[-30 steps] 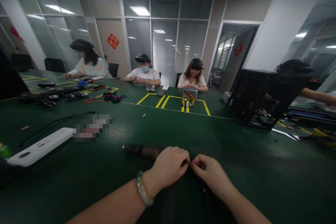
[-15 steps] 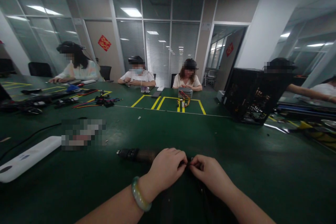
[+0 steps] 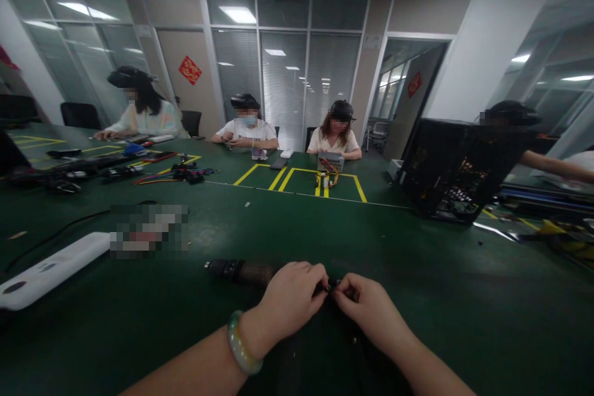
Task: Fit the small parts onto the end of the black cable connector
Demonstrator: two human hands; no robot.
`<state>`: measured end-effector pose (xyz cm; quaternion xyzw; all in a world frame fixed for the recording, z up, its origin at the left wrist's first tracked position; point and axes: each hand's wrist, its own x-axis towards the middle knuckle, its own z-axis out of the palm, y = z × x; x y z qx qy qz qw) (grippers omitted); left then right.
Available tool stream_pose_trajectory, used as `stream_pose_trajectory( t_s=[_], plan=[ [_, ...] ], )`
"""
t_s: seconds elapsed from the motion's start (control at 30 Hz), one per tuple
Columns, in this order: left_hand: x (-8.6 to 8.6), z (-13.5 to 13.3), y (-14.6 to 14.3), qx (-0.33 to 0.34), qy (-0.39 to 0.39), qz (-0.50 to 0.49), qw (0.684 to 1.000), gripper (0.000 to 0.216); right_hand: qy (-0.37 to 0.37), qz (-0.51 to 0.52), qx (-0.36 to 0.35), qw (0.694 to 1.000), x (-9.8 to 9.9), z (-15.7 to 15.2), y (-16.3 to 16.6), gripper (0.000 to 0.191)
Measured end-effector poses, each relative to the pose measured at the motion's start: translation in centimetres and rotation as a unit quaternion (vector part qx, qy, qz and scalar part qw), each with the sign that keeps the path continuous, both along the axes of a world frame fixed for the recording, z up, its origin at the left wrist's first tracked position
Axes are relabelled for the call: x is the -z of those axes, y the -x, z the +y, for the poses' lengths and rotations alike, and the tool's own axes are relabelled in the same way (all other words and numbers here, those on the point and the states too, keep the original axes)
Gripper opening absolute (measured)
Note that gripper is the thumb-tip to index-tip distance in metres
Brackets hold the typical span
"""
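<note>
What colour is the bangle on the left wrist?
The bangle is green with a yellowish part; it shows best in the current head view.

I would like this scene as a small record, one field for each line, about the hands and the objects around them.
left hand: pinching small dark piece, unidentifiable
right hand: pinching the same spot
left wrist: bracelet
beside left hand: dark tool, partly hidden
surface: green table
table's left: white elongated object
far right: black computer case

The left grip and right grip pinch a small dark piece over a green table.
</note>
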<state>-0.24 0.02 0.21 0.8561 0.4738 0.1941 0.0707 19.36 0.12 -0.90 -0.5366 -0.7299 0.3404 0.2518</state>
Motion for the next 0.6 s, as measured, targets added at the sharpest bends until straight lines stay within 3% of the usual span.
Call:
stream_pose_trajectory(
  t_s=[0.43,0.6],
  plan=[
    [0.04,-0.11,0.09,0.008,-0.006,0.004,1.0,0.01,0.029,0.038,-0.026,0.999,-0.16,0.22,-0.51,0.01],
    [-0.04,-0.19,0.02,0.0,-0.006,0.004,1.0,0.009,0.003,0.026,-0.018,0.999,0.25,0.19,-0.22,0.011]
  ],
)
